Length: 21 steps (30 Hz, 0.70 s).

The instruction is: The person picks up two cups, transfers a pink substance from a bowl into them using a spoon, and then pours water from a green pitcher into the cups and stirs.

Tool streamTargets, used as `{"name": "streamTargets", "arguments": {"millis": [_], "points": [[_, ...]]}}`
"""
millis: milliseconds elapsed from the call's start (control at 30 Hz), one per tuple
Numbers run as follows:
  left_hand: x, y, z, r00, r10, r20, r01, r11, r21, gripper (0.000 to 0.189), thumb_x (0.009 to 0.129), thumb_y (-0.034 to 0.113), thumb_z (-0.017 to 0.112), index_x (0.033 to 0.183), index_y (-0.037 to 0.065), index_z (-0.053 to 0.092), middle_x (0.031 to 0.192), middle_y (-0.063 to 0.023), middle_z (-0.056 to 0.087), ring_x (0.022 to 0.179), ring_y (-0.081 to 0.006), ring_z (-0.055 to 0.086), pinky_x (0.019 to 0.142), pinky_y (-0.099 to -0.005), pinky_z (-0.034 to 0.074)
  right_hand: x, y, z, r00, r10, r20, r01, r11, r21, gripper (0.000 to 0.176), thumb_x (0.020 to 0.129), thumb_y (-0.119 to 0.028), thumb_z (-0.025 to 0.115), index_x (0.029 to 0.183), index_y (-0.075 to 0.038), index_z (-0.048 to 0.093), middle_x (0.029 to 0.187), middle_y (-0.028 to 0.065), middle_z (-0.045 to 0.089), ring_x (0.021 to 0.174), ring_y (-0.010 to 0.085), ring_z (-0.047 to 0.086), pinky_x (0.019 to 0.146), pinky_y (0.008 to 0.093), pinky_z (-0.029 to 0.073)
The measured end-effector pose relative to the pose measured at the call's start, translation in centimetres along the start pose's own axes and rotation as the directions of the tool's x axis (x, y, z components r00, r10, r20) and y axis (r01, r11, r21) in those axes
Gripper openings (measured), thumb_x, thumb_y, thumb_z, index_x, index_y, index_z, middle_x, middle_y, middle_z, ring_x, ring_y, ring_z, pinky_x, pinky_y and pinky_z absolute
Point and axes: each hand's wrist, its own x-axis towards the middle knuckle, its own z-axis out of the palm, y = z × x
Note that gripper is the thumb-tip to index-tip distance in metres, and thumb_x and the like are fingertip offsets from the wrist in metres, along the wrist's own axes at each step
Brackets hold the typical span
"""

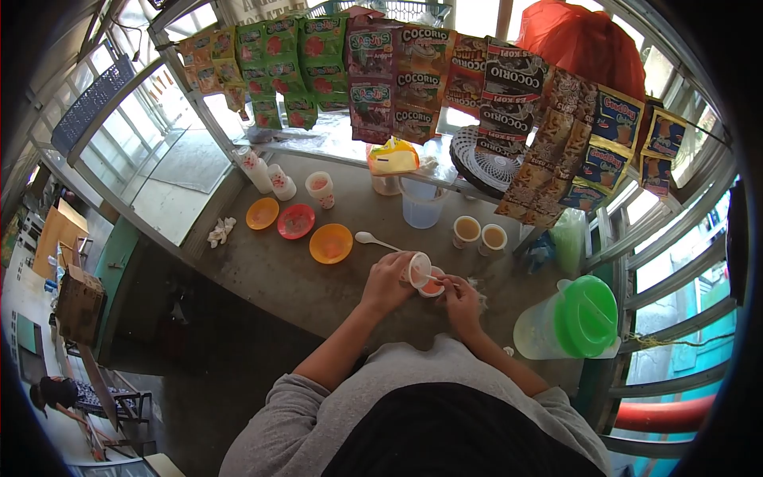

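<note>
My left hand (388,283) grips a white cup (421,264), tilted with its mouth toward a second cup (431,288) that has pinkish-orange contents. Pinched in the fingers of my right hand (461,300) is a thin pale stick, perhaps a spoon handle, reaching in at the cups; its far end is hard to make out. Beyond my hands a white spoon (375,240) lies on the counter. An orange saucer (331,243) sits left of it. Two cups of brown drink, a nearer one (493,238) and another (466,230), stand past my right hand.
A jug with a green lid (586,318) stands at right. Further left are a red saucer (296,221), a patterned cup (320,189) and crumpled tissue (222,231). Behind sits a translucent bucket (421,210). Sachet strips (413,83) hang overhead. A person (60,393) is at far left.
</note>
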Motion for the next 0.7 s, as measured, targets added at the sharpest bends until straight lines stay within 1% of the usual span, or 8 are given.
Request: {"name": "streamTargets", "arguments": {"millis": [33, 100, 200, 233, 300, 400, 500, 700], "points": [[0.0, 0.1, -0.1, 1.0, -0.002, 0.001, 0.002, 1.0, 0.0, 0.062, 0.068, 0.014, 0.084, 0.126, 0.008, 0.063, 0.124, -0.0155, 0.067, 0.118, -0.0349, 0.063, 0.101, -0.0442, 0.05, 0.1, 0.3, -0.1, 1.0, 0.002, 0.0, -0.002, 1.0, 0.0, 0.019, 0.103, -0.015, 0.059, 0.112, -0.002, 0.07, 0.097, 0.0083, 0.075, 0.069, 0.0114, 0.063, 0.068, 0.0258, 0.051], [0.0, 0.3, -0.4, 0.999, 0.031, 0.008, -0.031, 0.999, 0.042, 0.063, 0.068, 0.014, 0.084, 0.127, 0.007, 0.063, 0.125, -0.015, 0.066, 0.117, -0.0344, 0.063, 0.101, -0.0445, 0.05, 0.3, 0.7, -0.5, 0.98, 0.197, 0.042, -0.201, 0.941, 0.273, 0.025, 0.106, -0.018, 0.054, 0.113, 0.001, 0.068, 0.101, 0.0085, 0.074, 0.068, 0.0109, 0.061, 0.066, 0.0248, 0.051], [0.0, 0.0, -0.4, 1.0, -0.012, 0.007, 0.012, 1.0, -0.014, 0.064, 0.067, 0.014, 0.085, 0.127, 0.007, 0.063, 0.126, -0.0153, 0.066, 0.118, -0.034, 0.063, 0.101, -0.0437, 0.05, 0.4, 0.9, -1.3, 0.971, 0.235, 0.037, -0.234, 0.912, 0.338, 0.027, 0.106, -0.021, 0.054, 0.114, 0.002, 0.067, 0.103, 0.0105, 0.074, 0.069, 0.0114, 0.061, 0.066, 0.0242, 0.051], [0.0, -0.3, -0.3, 1.0, -0.013, 0.007, 0.013, 1.0, -0.015, 0.064, 0.067, 0.014, 0.085, 0.127, 0.007, 0.063, 0.126, -0.0153, 0.066, 0.118, -0.034, 0.063, 0.101, -0.0437, 0.05, 0.3, 0.6, -1.5, 0.971, 0.236, 0.037, -0.234, 0.912, 0.337, 0.027, 0.106, -0.021, 0.054, 0.114, 0.002, 0.067, 0.103, 0.0105, 0.074, 0.069, 0.0114, 0.061, 0.066, 0.0242, 0.051], [0.1, -0.8, -0.2, 0.999, -0.051, 0.002, 0.051, 0.995, -0.087, 0.06, 0.07, 0.017, 0.083, 0.126, 0.008, 0.063, 0.124, -0.0144, 0.067, 0.117, -0.0339, 0.063, 0.099, -0.0452, 0.051, 0.0, 0.0, -2.0, 0.967, 0.255, 0.001, -0.239, 0.903, 0.358, 0.027, 0.106, -0.022, 0.055, 0.114, 0.001, 0.068, 0.103, 0.01, 0.074, 0.07, 0.0109, 0.061, 0.066, 0.0234, 0.051], [0.2, -1.2, 0.0, 0.996, -0.087, 0.009, 0.088, 0.987, -0.134, 0.061, 0.071, 0.017, 0.083, 0.127, 0.006, 0.062, 0.124, -0.0157, 0.067, 0.115, -0.0353, 0.064, 0.099, -0.0439, 0.052, -0.1, -0.1, -2.7, 0.973, 0.231, -0.027, -0.207, 0.911, 0.357, 0.026, 0.106, -0.022, 0.056, 0.114, 0.0, 0.068, 0.102, 0.0095, 0.074, 0.07, 0.0103, 0.061, 0.066, 0.0231, 0.051], [0.2, -1.6, 0.1, 0.992, -0.123, 0.011, 0.124, 0.983, -0.136, 0.061, 0.071, 0.018, 0.083, 0.127, 0.005, 0.062, 0.124, -0.0164, 0.066, 0.115, -0.0359, 0.064, 0.099, -0.0432, 0.052, -0.1, 0.1, -3.6, 0.977, 0.203, -0.057, -0.171, 0.921, 0.35, 0.026, 0.105, -0.023, 0.057, 0.114, -0.001, 0.068, 0.102, 0.0092, 0.074, 0.069, 0.0099, 0.061, 0.065, 0.0229, 0.051], [0.1, -2.4, -0.4, 0.985, -0.174, -0.018, 0.169, 0.974, -0.15, 0.062, 0.07, 0.017, 0.083, 0.127, 0.005, 0.062, 0.124, -0.0169, 0.066, 0.116, -0.036, 0.063, 0.099, -0.0424, 0.051, -0.5, 0.7, -5.3, 0.973, 0.211, -0.087, -0.165, 0.912, 0.375, 0.025, 0.105, -0.022, 0.057, 0.113, 0.0, 0.068, 0.101, 0.0111, 0.073, 0.069, 0.0106, 0.062, 0.065, 0.0234, 0.052]]}}
